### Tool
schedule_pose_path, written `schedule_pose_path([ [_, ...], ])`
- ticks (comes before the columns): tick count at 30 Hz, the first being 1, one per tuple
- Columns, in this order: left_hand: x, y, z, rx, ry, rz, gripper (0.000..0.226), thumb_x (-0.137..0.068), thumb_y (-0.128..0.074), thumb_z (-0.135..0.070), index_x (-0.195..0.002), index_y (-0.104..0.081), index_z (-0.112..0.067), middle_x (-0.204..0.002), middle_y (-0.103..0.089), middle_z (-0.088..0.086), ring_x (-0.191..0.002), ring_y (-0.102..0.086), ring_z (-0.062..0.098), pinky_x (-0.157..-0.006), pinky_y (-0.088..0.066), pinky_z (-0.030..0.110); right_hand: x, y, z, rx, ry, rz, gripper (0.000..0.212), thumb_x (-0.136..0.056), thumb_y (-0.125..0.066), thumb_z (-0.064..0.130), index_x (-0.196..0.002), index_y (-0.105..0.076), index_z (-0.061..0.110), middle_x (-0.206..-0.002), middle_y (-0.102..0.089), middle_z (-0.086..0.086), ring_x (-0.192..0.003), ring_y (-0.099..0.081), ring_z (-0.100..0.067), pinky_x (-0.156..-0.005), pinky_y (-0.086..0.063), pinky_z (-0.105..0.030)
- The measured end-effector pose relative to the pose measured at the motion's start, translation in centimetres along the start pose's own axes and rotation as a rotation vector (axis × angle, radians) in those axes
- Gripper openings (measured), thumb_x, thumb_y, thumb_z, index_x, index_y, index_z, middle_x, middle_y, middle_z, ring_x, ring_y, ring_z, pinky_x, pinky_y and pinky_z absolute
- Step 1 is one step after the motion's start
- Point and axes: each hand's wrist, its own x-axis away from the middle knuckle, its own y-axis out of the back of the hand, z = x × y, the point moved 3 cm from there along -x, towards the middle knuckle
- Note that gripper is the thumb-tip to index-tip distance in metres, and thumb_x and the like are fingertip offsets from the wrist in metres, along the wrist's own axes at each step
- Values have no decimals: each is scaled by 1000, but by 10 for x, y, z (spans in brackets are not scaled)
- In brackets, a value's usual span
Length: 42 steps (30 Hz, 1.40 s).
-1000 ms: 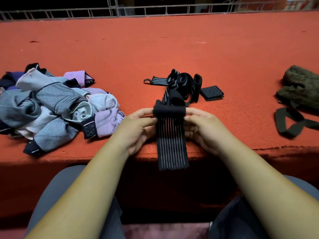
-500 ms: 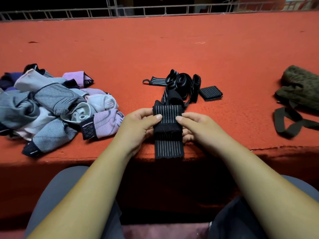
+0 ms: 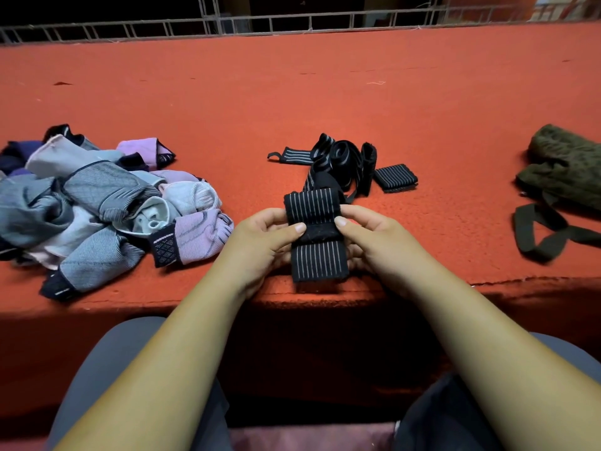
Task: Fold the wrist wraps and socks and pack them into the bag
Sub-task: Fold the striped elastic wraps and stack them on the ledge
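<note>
Red felt-like tabletop, wide and flat. Its near edge drops off in front of the person's grey-trousered knees. Small lint specks on the felt toward 12 o'clock. A grey metal railing runs along the far edge, and the room past it is dark, no detail readable.

Left hand and right hand meet at the near edge, centre view. Both hold a black striped wrist wrap. The thumbs press on its plain dark middle band and the fingers are curled underneath, pinching it from both sides. The wrap is partly folded, one striped flap above the thumbs and one below, over the tabletop edge.

At 12 o'clock from the hands, just beside them, a loose tangle of wrist wraps. One small folded wrap lies at its 3 o'clock side.

At 9 o'clock, a heap of socks, grey, lilac and navy, unfolded.

At 3 o'clock, well apart, an olive bag, crumpled, with its strap looped on the felt.
</note>
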Motion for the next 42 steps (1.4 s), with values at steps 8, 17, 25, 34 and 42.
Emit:
schedule_pose_path([
  [8,2,-6,-3,70,58,-73,30,-111,-54,-28,-116,-72,-5,-103,-80,10,-85,-77,18,-76,-63,30,-4,8,3,-212,39,5,33,-109,-50,1,-129,-71,15,-107,-78,-8,-91,-76,-17,-79,-63,-29],
  [17,-2,-20,-4,66,-1,-56,27,-99,-70,-6,-125,-69,-1,-118,-77,21,-101,-74,26,-90,-62,34,-5,17,11,-200,58,-41,34,-103,-48,-6,-117,-77,5,-113,-80,-13,-105,-77,-20,-89,-63,-31],
  [25,-31,-70,-10,-5,-29,-60,38,-94,-71,5,-130,-62,-1,-118,-77,16,-107,-77,28,-93,-62,41,-15,68,3,37,107,-385,37,-86,-80,11,-120,-66,20,-86,-71,-12,-75,-65,-27,-75,-51,-46],
  [34,-85,-144,1,-389,-124,-33,15,-75,-71,-25,-89,-76,-27,-90,-79,-3,-95,-78,26,-94,-62,52,-23,150,15,477,86,-724,9,-89,-73,11,-92,-70,19,-83,-72,2,-69,-65,-19,-59,-52,-27],
  [42,-128,-198,7,-848,-283,97,33,-96,-58,-14,-122,-74,-26,-124,-72,-9,-113,-65,9,-99,-47,26,-36,199,18,693,19,-816,36,-92,-61,7,-124,-75,18,-125,-74,-4,-115,-68,-26,-91,-46,-27],
])
